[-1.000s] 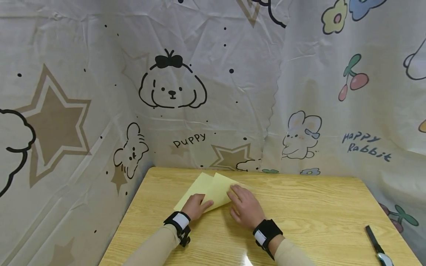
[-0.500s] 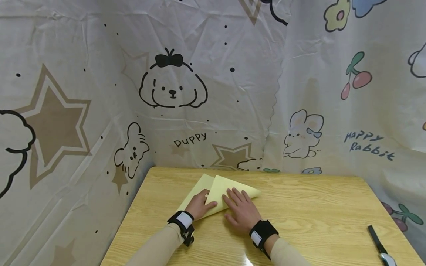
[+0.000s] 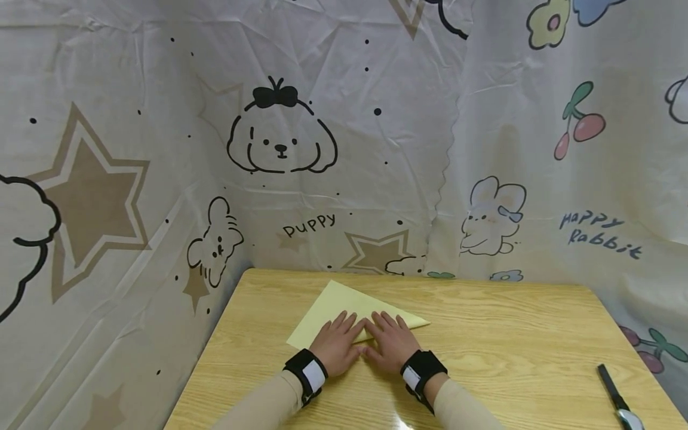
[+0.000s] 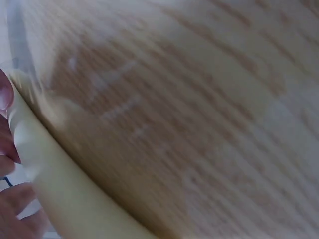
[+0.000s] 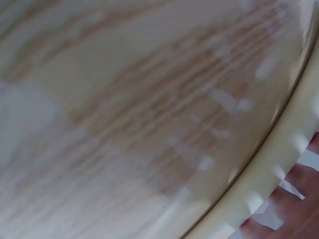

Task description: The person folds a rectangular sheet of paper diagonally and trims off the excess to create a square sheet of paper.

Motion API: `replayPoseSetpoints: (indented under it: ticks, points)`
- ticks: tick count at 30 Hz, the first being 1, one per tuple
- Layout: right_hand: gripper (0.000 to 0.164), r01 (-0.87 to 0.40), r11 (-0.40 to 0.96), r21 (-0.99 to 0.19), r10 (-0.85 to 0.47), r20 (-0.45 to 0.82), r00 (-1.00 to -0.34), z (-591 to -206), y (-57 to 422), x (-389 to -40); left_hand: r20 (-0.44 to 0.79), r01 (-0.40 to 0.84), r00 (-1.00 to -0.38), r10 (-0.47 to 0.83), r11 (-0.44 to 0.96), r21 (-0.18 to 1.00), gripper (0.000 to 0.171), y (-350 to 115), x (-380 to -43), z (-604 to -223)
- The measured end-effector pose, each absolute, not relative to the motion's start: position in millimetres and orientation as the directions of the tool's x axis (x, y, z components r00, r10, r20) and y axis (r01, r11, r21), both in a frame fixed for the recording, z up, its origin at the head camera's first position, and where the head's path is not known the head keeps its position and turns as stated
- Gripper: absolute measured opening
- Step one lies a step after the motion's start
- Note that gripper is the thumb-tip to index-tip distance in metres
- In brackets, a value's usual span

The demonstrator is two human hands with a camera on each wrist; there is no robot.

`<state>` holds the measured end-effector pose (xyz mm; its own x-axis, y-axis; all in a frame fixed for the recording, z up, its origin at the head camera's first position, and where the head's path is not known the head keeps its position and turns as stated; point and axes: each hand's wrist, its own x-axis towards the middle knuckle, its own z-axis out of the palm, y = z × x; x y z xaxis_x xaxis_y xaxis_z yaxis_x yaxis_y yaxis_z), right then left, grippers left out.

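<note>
A pale yellow sheet of paper (image 3: 326, 304) lies folded into a triangle in the head view, its long folded edge towards me and one sharp corner out to the right. My left hand (image 3: 337, 346) rests on the middle of that near edge, fingers spread and mostly straight. Beside it my right hand (image 3: 393, 343) presses on the same edge, its fingers also extended; the fingertips of the two hands come close together. The left wrist view shows the rounded fold of the paper (image 4: 65, 184) with fingers over it. In the right wrist view, fingers lie behind the fold.
The sheet is on a wood-grain table (image 3: 500, 346). At the table's right side lies a slim black item with a silver-grey end (image 3: 613, 388). A cartoon-printed cloth (image 3: 376, 179) hangs behind the table and along its sides.
The upper layer has moved left over the lower one, so the paper now shows as one triangle. My left hand has shifted right onto the near edge, next to the right hand.
</note>
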<state>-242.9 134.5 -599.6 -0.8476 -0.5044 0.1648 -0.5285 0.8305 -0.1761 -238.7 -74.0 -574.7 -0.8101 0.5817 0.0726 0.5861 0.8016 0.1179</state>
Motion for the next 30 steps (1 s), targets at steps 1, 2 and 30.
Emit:
replayPoseSetpoints:
  ticks: [1, 2, 30]
  points:
    - [0.062, -0.528, 0.831, -0.173, -0.504, 0.166, -0.848, -600.7, 135.1, -242.8, 0.052, 0.580, -0.814, 0.579, 0.805, 0.123, 0.055, -73.1, -237.9, -574.6]
    - [0.062, -0.529, 0.831, -0.169, -0.505, 0.169, -0.847, -600.3, 135.6, -242.1, 0.036, 0.575, -0.817, 0.575, 0.809, 0.123, 0.054, -72.5, -237.5, -575.7]
    - [0.060, -0.385, 0.905, -0.183, -0.380, 0.062, -0.923, -592.5, 140.6, -233.0, 0.013, 0.515, -0.857, 0.516, 0.855, 0.063, 0.044, -67.3, -247.8, -579.8]
